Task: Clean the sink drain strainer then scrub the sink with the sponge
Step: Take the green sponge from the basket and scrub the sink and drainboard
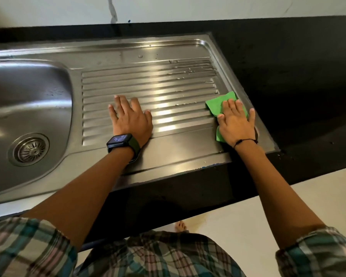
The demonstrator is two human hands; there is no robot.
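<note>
At the far left the stainless steel sink basin [28, 96] curves down to its round drain strainer [29, 149], which sits seated in the drain hole in the basin floor, its slotted centre showing. To the right of the basin runs the ribbed drainboard [148, 86], part of the same steel unit, with beads of water scattered over its far ridges. The left hand [131, 118] lies flat on the near part of the ribs, palm down and fingers spread, holding nothing; a dark smartwatch [121, 141] is strapped to that wrist. Farther right, near the drainboard's right edge, the right hand [237, 122] presses palm down with fingers splayed on a flat green sponge cloth [218, 105], whose corners stick out beyond the fingertips and beside the heel of the hand. A thin black cord bracelet [246, 141] circles that wrist. The black countertop [298, 76] surrounds the steel unit and stretches off to the right, speckled with small droplets. Plaid short sleeves [28, 248] frame the bottom of the view, and a pale floor [248, 206] shows below the counter edge.
</note>
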